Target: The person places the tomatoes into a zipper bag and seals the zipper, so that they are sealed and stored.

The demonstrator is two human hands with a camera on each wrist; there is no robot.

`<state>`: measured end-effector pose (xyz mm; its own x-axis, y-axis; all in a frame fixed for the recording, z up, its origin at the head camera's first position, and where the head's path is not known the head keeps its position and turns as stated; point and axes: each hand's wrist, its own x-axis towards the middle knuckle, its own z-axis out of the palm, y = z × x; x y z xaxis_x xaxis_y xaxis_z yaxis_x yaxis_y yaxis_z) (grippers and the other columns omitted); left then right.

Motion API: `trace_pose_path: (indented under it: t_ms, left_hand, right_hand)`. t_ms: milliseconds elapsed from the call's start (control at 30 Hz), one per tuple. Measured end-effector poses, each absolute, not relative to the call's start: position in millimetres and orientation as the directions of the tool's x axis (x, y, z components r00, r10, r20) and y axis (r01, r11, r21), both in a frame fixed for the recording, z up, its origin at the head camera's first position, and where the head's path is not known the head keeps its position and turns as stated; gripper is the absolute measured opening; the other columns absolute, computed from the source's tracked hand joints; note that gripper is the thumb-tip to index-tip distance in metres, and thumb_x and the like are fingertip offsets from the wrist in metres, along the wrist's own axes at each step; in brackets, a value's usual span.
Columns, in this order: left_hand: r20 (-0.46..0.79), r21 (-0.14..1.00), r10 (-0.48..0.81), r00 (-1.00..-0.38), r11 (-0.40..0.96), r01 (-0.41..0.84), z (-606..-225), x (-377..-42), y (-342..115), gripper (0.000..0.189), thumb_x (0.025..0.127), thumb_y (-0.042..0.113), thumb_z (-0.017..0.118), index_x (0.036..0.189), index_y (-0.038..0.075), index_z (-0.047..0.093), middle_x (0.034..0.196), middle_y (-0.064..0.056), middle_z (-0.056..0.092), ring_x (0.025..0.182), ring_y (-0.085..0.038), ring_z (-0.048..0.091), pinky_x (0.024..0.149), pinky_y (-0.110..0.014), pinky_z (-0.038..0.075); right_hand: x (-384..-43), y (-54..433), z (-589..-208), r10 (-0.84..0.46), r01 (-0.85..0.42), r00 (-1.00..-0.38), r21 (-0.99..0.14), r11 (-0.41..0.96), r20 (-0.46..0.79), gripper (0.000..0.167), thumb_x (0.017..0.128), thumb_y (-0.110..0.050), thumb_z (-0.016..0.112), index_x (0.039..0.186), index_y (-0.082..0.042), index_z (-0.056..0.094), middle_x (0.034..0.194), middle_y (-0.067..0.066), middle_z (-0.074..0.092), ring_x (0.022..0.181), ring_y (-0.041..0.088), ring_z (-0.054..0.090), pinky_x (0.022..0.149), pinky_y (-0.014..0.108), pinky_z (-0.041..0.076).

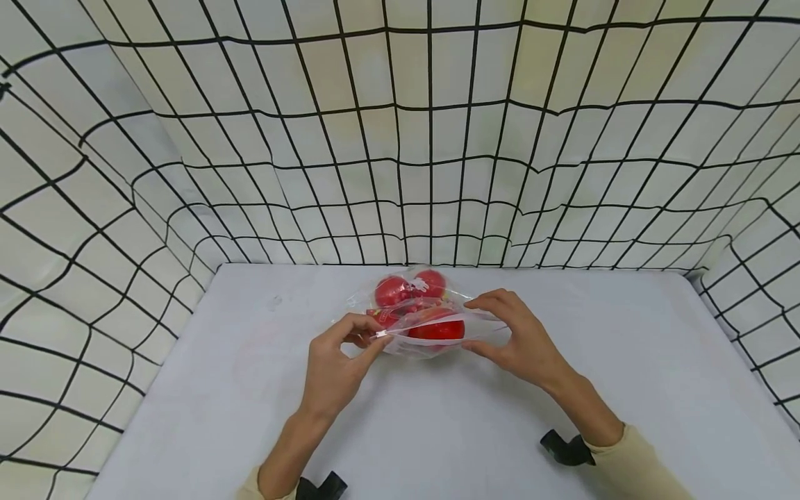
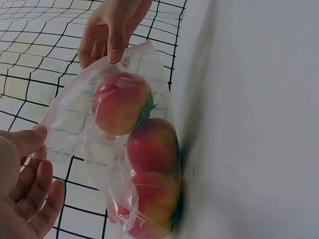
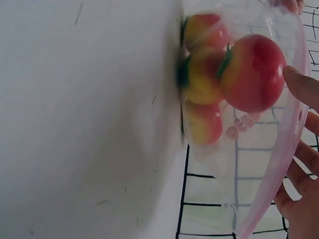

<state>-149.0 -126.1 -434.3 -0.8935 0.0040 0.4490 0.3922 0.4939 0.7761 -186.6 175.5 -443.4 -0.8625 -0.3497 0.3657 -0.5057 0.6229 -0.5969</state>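
A clear plastic zip bag (image 1: pixel 409 349) with several red tomatoes (image 1: pixel 392 290) in it lies near the table's far edge, its mouth facing me. My left hand (image 1: pixel 332 364) pinches the left end of the mouth between thumb and fingers. At the right side, my right hand (image 1: pixel 523 346) holds the mouth's edge, thumb low and fingers higher up. Through the plastic, the left wrist view shows red-and-yellow tomatoes (image 2: pixel 152 149) with green leaves. A pinkish zip strip (image 3: pixel 271 184) runs along the mouth in the right wrist view.
A white table (image 1: pixel 206 389) spreads around the bag and both forearms. Black netting (image 1: pixel 429 167) rises behind the table and along both sides, with pale walls behind it. A black wrist mount (image 1: pixel 567 448) sits at the right sleeve, another (image 1: pixel 321 486) at the left.
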Motion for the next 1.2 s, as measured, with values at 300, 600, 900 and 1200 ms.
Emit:
trace_pose_path:
  t_ms: [300, 600, 900, 1200]
  left_hand:
    - [0.417, 0.799, -0.015, -0.909, 0.484, 0.358, -433, -146, -128, 0.026, 0.083, 0.016, 0.089, 0.105, 0.014, 0.075, 0.095, 0.007, 0.074, 0.083, -0.008, 0.064, 0.076, -0.021, 0.061]
    - [0.408, 0.809, -0.026, -0.913, 0.474, 0.348, -434, -145, -127, 0.026, 0.083, 0.016, 0.089, 0.104, 0.017, 0.074, 0.093, 0.008, 0.074, 0.084, -0.008, 0.064, 0.076, -0.023, 0.062]
    - [0.401, 0.819, -0.032, -0.916, 0.461, 0.342, -434, -146, -127, 0.026, 0.083, 0.016, 0.089, 0.104, 0.018, 0.074, 0.095, 0.008, 0.075, 0.085, -0.008, 0.065, 0.077, -0.021, 0.061]
    - [0.413, 0.823, -0.030, -0.910, 0.439, 0.359, -437, -148, -127, 0.026, 0.084, 0.016, 0.088, 0.105, 0.018, 0.075, 0.097, 0.009, 0.075, 0.085, -0.008, 0.066, 0.077, -0.023, 0.062]
  right_hand:
    - [-183, 158, -442, -0.365, -0.527, -0.849, -0.580, 0.621, 0.382, 0.059, 0.079, -0.027, 0.092, 0.133, -0.023, 0.068, 0.132, 0.000, 0.061, 0.126, 0.018, 0.057, 0.096, 0.043, 0.064]
    - [-182, 149, -441, -0.371, -0.564, -0.823, -0.551, 0.614, 0.430, 0.039, 0.083, -0.026, 0.089, 0.121, -0.025, 0.076, 0.127, -0.002, 0.064, 0.120, 0.015, 0.057, 0.091, 0.036, 0.064]
    - [-184, 145, -441, -0.370, -0.586, -0.804, -0.513, 0.627, 0.466, 0.028, 0.082, -0.017, 0.089, 0.107, -0.025, 0.081, 0.120, -0.001, 0.067, 0.119, 0.019, 0.059, 0.090, 0.039, 0.064]
    - [-187, 144, -442, -0.377, -0.629, -0.762, -0.467, 0.621, 0.526, 0.024, 0.080, -0.013, 0.090, 0.101, -0.022, 0.083, 0.112, -0.003, 0.070, 0.110, 0.015, 0.061, 0.087, 0.034, 0.062]
